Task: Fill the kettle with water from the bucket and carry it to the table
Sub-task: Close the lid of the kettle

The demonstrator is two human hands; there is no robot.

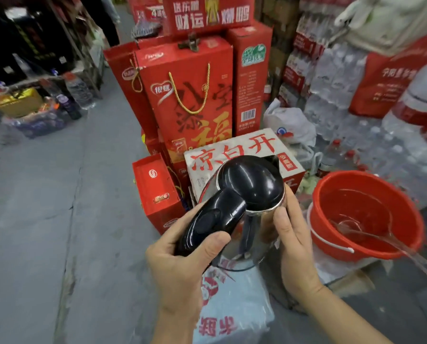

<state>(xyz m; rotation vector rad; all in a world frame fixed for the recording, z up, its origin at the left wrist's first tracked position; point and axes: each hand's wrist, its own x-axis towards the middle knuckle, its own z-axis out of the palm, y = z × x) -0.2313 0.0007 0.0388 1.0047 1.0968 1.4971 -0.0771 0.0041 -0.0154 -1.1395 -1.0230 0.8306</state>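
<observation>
A steel kettle (250, 184) with a black lid and black handle is held up in front of me, lid closed, spout pointing away. My left hand (182, 259) grips its black handle from below. My right hand (294, 237) presses against the kettle's steel side, fingers near the rim. To the right stands a red bucket (331, 234) with a white bail handle, holding water. A clear plastic ladle (391, 240) lies in the bucket, its handle sticking out over the near-right rim.
Red gift boxes (190, 95) are stacked straight ahead, with a white carton (232, 150) just behind the kettle. Shrink-wrapped water bottle packs (343, 83) pile up at right. Grey concrete floor (46, 207) stretches to the left. A plastic-wrapped pack (232, 306) lies below my hands.
</observation>
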